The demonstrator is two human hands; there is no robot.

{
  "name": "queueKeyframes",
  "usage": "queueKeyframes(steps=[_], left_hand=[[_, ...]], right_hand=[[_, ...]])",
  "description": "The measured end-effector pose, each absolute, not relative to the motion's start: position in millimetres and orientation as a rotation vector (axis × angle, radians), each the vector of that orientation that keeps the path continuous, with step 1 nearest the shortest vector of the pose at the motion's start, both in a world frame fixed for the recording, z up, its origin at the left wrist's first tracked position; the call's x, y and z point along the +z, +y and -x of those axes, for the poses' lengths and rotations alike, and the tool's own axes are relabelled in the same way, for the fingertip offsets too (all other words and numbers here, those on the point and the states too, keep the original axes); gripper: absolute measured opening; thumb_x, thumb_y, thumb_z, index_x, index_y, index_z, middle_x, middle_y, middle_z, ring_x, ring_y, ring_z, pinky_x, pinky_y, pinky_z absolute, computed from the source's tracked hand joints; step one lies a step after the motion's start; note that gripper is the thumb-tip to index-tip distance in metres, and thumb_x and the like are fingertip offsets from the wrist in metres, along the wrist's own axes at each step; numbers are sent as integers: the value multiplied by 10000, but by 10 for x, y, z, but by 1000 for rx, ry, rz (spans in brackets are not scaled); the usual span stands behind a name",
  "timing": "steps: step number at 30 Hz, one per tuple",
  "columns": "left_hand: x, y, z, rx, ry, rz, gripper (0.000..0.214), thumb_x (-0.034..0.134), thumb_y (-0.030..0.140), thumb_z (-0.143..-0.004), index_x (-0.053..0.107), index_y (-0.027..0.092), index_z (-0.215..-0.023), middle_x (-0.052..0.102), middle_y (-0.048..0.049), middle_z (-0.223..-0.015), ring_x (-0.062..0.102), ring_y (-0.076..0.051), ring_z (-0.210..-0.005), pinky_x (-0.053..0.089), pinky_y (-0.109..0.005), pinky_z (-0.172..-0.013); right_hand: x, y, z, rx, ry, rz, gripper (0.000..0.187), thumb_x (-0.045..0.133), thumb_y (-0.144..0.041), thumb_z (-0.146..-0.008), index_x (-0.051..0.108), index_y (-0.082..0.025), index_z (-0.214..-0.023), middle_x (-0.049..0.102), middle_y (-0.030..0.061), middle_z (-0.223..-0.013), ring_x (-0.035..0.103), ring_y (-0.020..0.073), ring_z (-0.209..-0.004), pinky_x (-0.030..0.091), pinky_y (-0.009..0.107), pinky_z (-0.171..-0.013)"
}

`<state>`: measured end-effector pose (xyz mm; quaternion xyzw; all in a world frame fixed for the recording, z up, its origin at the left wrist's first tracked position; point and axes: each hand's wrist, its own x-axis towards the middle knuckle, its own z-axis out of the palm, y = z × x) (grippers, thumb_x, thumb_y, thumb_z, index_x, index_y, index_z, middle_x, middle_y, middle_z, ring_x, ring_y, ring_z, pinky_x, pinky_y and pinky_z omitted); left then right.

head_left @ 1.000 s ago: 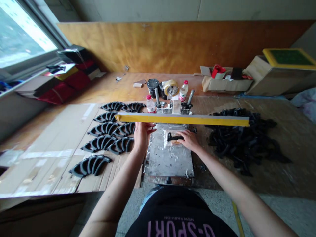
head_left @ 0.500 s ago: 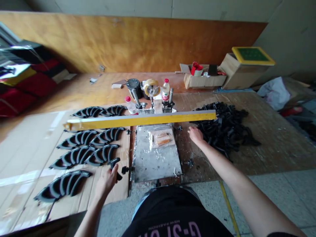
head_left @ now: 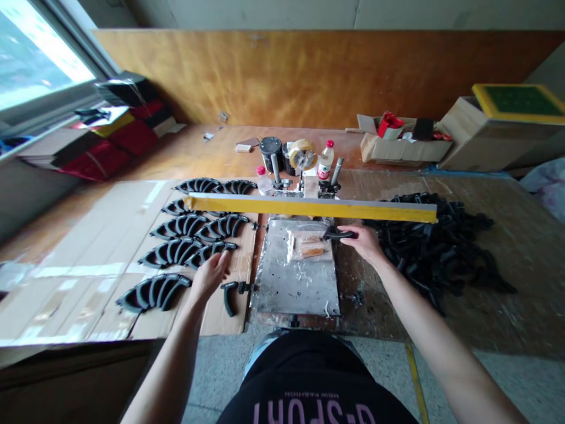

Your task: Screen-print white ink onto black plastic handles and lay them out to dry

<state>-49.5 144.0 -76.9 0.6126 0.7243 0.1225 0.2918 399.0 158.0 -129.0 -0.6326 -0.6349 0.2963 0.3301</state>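
**Inspection: right hand [head_left: 364,242] holds black moulded piece [head_left: 339,234] at plate corner; left hand [head_left: 209,275] empty**

The right hand's grip is closed around 1 end of the black moulded piece. The left hand's grip is open, with the fingers spread and nothing held, just beside a row of arched black combs [head_left: 210,253] on a cardboard sheet [head_left: 220,315]. Whether the fingers touch that row cannot be told.

The piece sits at the upper right corner of the foil-covered plate [head_left: 295,277], just beside a clear bag of orange strips [head_left: 311,245]. Its long axis runs almost level across the view, and its free end points left, toward the bag. A yellow-faced bar [head_left: 309,208] spans the view just beyond it.

Risks, as judged: the grip holds only 1 end, so a slackened hold could drop the piece onto the plate or bag. A sweep of the left hand could knock the combs out of line or push the loose black part [head_left: 228,297] toward the plate edge. At least 8 combs lie in the rows, some partly hidden behind the bar. Any contact with the bar could shift it, and the black heap [head_left: 435,247] lies close to the right wrist, where a stray part could be snagged.
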Motion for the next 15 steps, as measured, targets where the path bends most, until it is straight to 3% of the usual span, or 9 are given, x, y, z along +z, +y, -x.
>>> queueKeyframes(steps=[3, 5, 9, 12, 13, 15], left_hand=[[-397, 1787, 77, 1006, 1628, -1349, 474, 394, 619, -870, 594, 204, -982, 585, 15, -577, 513, -126, -466, 409, -214, -471], [-145, 1962, -229, 1237, 1417, -1260, 434, 431, 601, -867, 585, 195, -873, 593, 10, -590, 498, -105, -457, 405, -201, -459], [103, 2096, -585, 1326, 1319, -1227, 494, 379, 564, -902, 557, 178, -650, 537, -7, -499, 465, -102, -427, 368, -206, -424], [40, 1995, -567, 1320, 1331, -1223, 516, 386, 581, -899, 638, 158, -746, 593, -24, -565, 539, -126, -495, 419, -227, -471], [-4, 1928, -525, 1299, 1317, -1208, 528, 392, 599, -891, 665, 153, -817, 632, -36, -630, 580, -141, -554, 451, -240, -513], [-101, 1761, -421, 1217, 1307, -1191, 566, 404, 635, -873, 692, 152, -937, 687, -58, -775, 636, -174, -700, 496, -265, -621]], right_hand=[[-1364, 1597, -3490, 719, -1864, 1442, 327, 673, -83, -749, 740, -241, -1027, 651, 30, -990, 607, 178, -939, 480, 348, -908], [-1441, 1605, -3247, 596, -2006, 1415, 306, 660, -60, -771, 750, -238, -1004, 644, 41, -943, 587, 188, -936, 483, 369, -912], [-1495, 1535, -3051, 306, -2220, 1443, 335, 650, -81, -809, 723, -245, -1092, 667, 68, -966, 587, 218, -975, 512, 414, -907], [-1448, 1446, -3115, -8, -2268, 1521, 347, 632, -54, -810, 711, -233, -1097, 706, 44, -940, 629, 209, -1012, 526, 418, -946], [-1421, 1434, -3183, -140, -2237, 1581, 328, 574, -15, -825, 711, -188, -1067, 713, 19, -855, 651, 188, -979, 503, 435, -982], [-1349, 1465, -3385, -363, -2122, 1720, 381, 321, 42, -853, 681, -24, -960, 666, -45, -643, 660, 125, -722, 351, 622, -1027]])
